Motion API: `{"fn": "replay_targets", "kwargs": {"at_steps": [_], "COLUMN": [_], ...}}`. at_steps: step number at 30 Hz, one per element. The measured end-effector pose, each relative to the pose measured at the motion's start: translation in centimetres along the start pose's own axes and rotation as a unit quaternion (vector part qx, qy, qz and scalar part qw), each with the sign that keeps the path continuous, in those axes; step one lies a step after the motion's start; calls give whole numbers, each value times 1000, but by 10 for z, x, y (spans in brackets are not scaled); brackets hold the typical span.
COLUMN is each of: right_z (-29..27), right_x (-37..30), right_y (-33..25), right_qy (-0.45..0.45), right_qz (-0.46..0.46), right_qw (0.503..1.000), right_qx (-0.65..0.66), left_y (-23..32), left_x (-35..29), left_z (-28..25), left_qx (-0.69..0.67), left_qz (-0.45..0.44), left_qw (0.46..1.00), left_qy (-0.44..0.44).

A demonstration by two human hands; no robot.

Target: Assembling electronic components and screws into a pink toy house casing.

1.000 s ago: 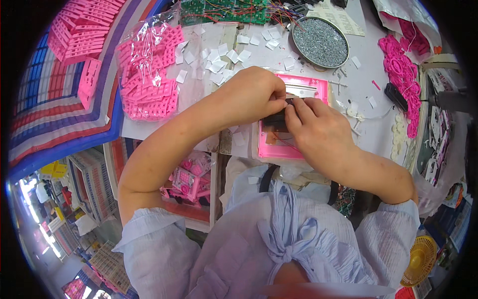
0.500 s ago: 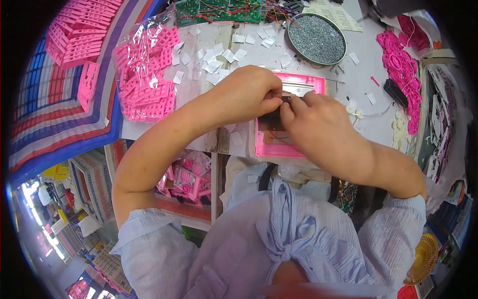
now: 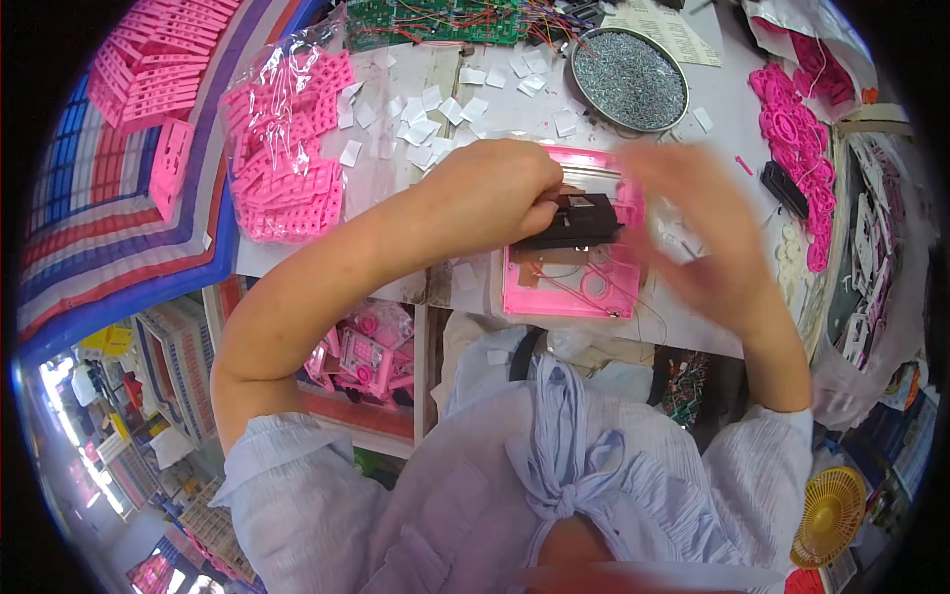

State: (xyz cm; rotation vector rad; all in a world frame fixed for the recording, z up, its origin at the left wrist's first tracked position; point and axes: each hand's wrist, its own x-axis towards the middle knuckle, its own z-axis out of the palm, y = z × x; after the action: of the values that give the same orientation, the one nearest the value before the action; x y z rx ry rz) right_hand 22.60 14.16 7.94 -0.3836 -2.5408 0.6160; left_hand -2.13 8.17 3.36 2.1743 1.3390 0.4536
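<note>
We find the right hand (image 3: 708, 218) blurred, spread, withdrawn from the black oblong plastic module (image 3: 584, 223); only the left hand (image 3: 510, 183) now attends it, grip hidden; it lies across the pink rectangular plastic housing (image 3: 522, 295)

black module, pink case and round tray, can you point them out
Black module (image 3: 584, 226), head view: its top face.
Pink case (image 3: 531, 301), head view: its near border.
Round tray (image 3: 643, 130), head view: its near rim.

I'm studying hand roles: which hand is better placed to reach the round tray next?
Probably the right hand: it looks free of the black part and is nearer the round tray, while the left hand appears to hold that part.
</note>
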Motion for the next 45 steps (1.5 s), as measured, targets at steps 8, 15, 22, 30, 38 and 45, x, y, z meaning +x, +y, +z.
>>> {"fn": "replay_targets", "kwargs": {"at_steps": [8, 15, 22, 30, 38, 45], "right_z": [-111, -76, -49, -12, 4, 18], "right_x": [-20, -14, 20, 8, 23, 28], "right_y": [117, 87, 63, -3, -37, -39], "right_qy": [414, 302, 258, 238, 210, 204], "right_qz": [78, 155, 134, 12, 1, 4], "right_qw": [863, 884, 874, 820, 825, 829], "right_qx": [280, 322, 391, 521, 525, 521], "left_y": [-7, -43, -22, 44, 52, 45], "left_x": [122, 161, 156, 17, -20, -27], "left_z": [-18, 30, 17, 15, 41, 47], "left_qx": [174, 218, 213, 63, -104, -10], "left_qz": [-16, 39, -13, 93, 23, 34], "left_qw": [982, 973, 973, 973, 961, 952], "left_qy": [64, 68, 89, 204, 255, 305]}}
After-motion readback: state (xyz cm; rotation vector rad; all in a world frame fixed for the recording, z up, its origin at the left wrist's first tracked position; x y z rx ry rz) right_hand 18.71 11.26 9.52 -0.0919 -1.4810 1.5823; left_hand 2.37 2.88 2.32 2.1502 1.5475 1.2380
